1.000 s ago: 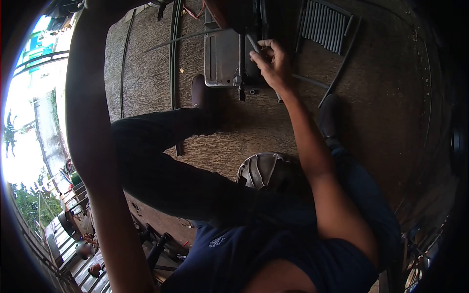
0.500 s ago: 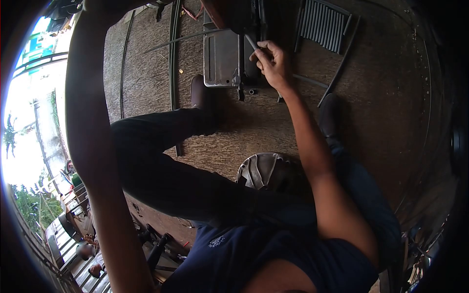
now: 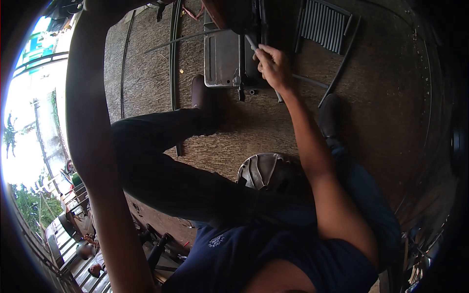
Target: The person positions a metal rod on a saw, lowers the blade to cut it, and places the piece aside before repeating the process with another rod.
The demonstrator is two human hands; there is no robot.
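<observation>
My right hand (image 3: 273, 66) is closed around a thin grey metal rod (image 3: 251, 41), whose lower end shows below the hand. The rod's far end meets the dark underside of a cut-off saw (image 3: 222, 58) with a flat grey base and a reddish guard, so the contact is hidden. My left arm stretches up along the left side. Its hand (image 3: 105, 10) is dark and cut off by the top edge, so its fingers do not show. A long thin bar (image 3: 190, 39) runs leftward from the saw.
Several short rods (image 3: 322, 25) lie side by side at the upper right, near a long bar (image 3: 342, 63). Long bars (image 3: 173, 73) lie on the floor at left. A ribbed metal casting (image 3: 264, 168) sits beneath my legs. A small nut-like ring (image 3: 252, 92) lies near the saw.
My right hand has shifted slightly down and back towards me, and more of the rod's lower end shows. The saw and my left arm look almost unmoved.
</observation>
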